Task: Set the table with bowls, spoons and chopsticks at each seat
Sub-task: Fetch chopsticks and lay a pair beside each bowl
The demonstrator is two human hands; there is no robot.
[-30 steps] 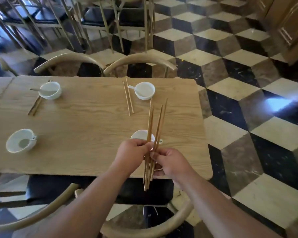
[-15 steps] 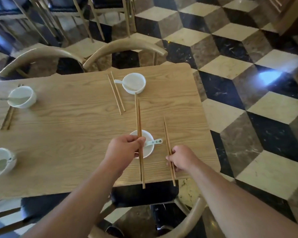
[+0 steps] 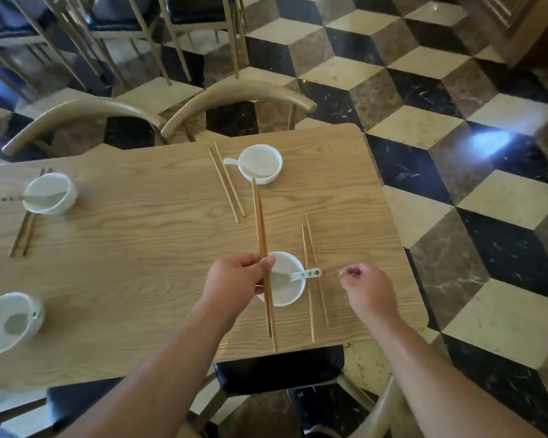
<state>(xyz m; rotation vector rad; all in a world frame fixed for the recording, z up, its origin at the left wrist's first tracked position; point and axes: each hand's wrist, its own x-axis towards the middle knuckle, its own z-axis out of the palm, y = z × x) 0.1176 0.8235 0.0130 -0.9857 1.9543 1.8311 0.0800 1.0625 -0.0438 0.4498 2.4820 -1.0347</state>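
Chopsticks (image 3: 260, 229) pinched mid-length by left hand (image 3: 234, 286), held above bowl (image 3: 293, 295)'s left edge. Light, stiff, slick: best gripped together near middle. Right hand (image 3: 369, 290) curled, empty, right of bowl.

No text could be read. The spoon (image 3: 309, 274) handle at the near bowl (image 3: 293, 297) bore small dark marks, too small to make out.
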